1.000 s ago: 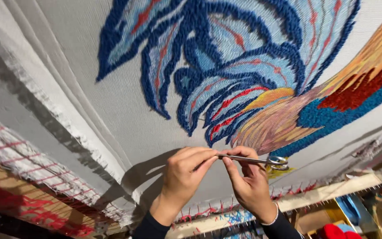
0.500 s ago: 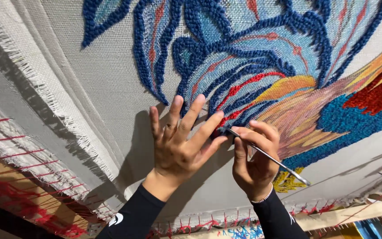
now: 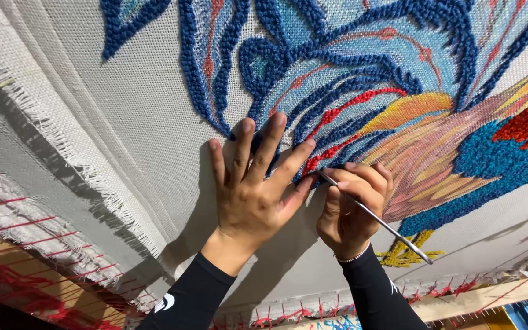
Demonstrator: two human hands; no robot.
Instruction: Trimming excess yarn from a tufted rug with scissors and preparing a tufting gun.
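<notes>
Since half a second ago, left hand (image 3: 253, 198) stays flat, fingers spread, on the rug (image 3: 154, 122). Right hand (image 3: 351, 211) beside it pinches a thin metal tool (image 3: 375, 219), tip touching red yarn (image 3: 331, 150) just beyond the left fingertips.

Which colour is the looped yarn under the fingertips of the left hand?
Dark blue yarn, seen best in the head view.

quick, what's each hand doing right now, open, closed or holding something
Left hand: open, fingers spread flat on the tufted cloth.
Right hand: closed on a thin metal tool, tip at the yarn.
</notes>
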